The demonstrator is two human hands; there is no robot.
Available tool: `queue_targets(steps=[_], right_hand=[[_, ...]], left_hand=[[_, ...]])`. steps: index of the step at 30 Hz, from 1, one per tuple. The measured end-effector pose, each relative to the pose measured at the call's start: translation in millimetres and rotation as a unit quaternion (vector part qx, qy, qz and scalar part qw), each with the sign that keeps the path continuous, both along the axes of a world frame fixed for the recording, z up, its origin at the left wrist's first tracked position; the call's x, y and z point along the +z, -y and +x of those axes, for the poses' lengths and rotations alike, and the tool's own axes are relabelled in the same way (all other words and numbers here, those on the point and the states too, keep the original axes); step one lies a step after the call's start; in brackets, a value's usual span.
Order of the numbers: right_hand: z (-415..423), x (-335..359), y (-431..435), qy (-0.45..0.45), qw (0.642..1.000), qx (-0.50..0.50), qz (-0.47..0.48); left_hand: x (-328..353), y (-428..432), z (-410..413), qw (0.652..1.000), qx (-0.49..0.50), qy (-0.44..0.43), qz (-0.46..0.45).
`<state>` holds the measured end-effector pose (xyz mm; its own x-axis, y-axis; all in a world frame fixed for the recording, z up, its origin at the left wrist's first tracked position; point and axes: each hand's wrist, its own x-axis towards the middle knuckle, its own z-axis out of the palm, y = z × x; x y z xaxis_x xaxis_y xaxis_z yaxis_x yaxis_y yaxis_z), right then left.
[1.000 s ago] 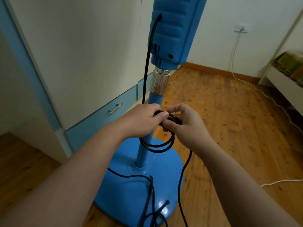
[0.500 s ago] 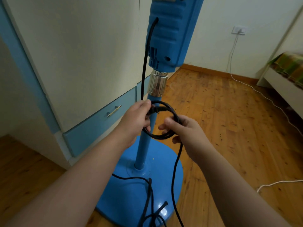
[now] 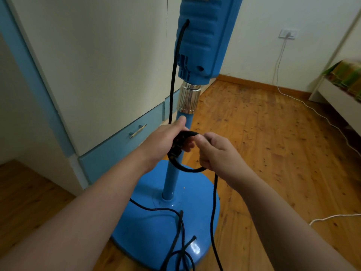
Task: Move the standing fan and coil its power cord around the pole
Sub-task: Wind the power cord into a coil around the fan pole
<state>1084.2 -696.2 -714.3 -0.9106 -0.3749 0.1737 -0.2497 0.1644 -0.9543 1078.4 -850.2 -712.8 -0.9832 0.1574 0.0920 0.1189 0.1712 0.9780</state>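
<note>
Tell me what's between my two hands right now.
In the head view, the blue pole and a loop of black cord lie between the left hand and right hand.

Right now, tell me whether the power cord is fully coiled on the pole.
Partly coiled. The power cord loops the pole between left hand and right hand; slack lies on the base.

Room: cream walls (image 3: 97,45); wood plank floor (image 3: 273,153), speckled, with wood skirting (image 3: 254,84). Left: cream cabinet with blue trim, blue drawer (image 3: 125,141), metal handle (image 3: 137,131). Far wall: socket (image 3: 288,34), white cable (image 3: 293,98) trailing across floor. Right: white bed frame (image 3: 336,100), green patterned cover.
</note>
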Motion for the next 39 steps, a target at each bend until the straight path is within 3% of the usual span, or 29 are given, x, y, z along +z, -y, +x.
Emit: queue_targets(steps=[6, 9, 13, 17, 23, 27, 30, 33, 39], right_hand=[[0.4, -4.9, 1.7, -0.043, 0.992, 0.052, 0.105], [0.6, -5.3, 0.9, -0.039, 0.991, 0.06, 0.117], [0.0, -8.3, 0.5, -0.048, 0.994, 0.034, 0.09], [-0.9, -15.4, -2.5, -0.001, 1.0, 0.014, 0.017], [3.0, -22.9, 13.6, 0.0, 0.999, -0.01, -0.053], [5.5, -22.6, 21.4, -0.015, 0.995, -0.041, -0.086], [3.3, -19.8, 19.5, -0.001, 0.993, -0.044, -0.11], [0.2, -15.4, 13.8, 0.012, 0.992, -0.04, -0.116], [-1.0, -11.8, 6.0, 0.009, 0.999, 0.004, -0.044]], left_hand=[[4.1, 0.9, 6.1, 0.996, -0.024, 0.001, -0.083], [-5.4, -5.4, 7.0, 0.998, 0.009, 0.024, -0.06], [-11.3, -14.3, 3.2, 0.995, 0.095, 0.019, 0.019], [-9.8, -15.6, 0.0, 0.975, 0.172, 0.045, 0.133], [-10.6, -16.0, -1.6, 0.902, 0.239, 0.1, 0.346], [-12.0, -22.3, -0.7, 0.873, 0.262, 0.117, 0.395], [-12.8, -25.1, 0.2, 0.88, 0.23, 0.147, 0.388], [-11.1, -24.0, -0.3, 0.91, 0.172, 0.156, 0.343], [0.3, -10.4, -2.8, 0.987, 0.098, 0.071, 0.102]])
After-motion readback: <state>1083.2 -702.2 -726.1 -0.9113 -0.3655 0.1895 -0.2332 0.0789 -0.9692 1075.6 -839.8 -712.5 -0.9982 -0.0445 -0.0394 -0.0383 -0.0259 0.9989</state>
